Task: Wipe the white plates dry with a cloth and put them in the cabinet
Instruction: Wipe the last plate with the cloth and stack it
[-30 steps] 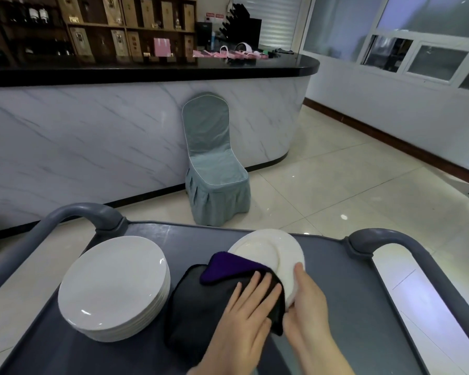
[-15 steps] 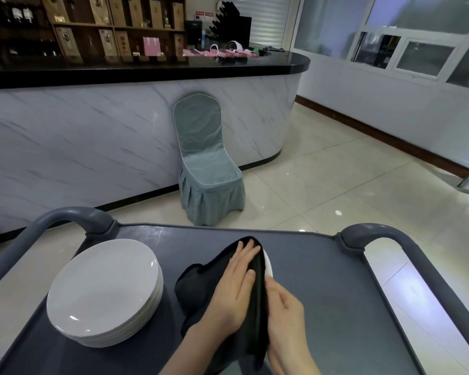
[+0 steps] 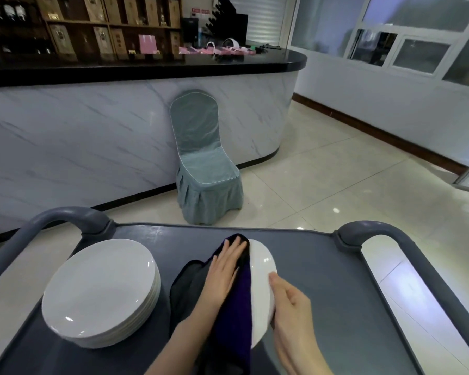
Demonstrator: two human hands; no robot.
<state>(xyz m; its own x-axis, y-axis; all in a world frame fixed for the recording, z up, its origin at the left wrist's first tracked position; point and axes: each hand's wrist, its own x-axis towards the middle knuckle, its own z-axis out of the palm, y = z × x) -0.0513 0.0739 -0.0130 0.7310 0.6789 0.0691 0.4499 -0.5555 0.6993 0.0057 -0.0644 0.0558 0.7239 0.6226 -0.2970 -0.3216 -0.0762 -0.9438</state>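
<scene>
In the head view, low in the middle of the frame, my left hand (image 3: 225, 272) lies flat with its fingers straight and close together, pressing a dark cloth (image 3: 236, 309) with a purple side against the face of a white plate (image 3: 263, 288). The plate stands tilted up on its edge, and the cloth drapes down from my palm over its left half. My right hand (image 3: 290, 307) grips the plate from the right, with the thumb on the front of the rim and the fingers curled behind it.

Both hands work above a grey cart (image 3: 322, 280) with curved handles at its far corners. A stack of white plates (image 3: 100, 290) sits on the cart at lower left, apart from the cloth. Beyond the cart, at mid-frame, a chair with a blue-grey cover (image 3: 206, 169) stands on the tiled floor against a marble-fronted bar (image 3: 92, 136).
</scene>
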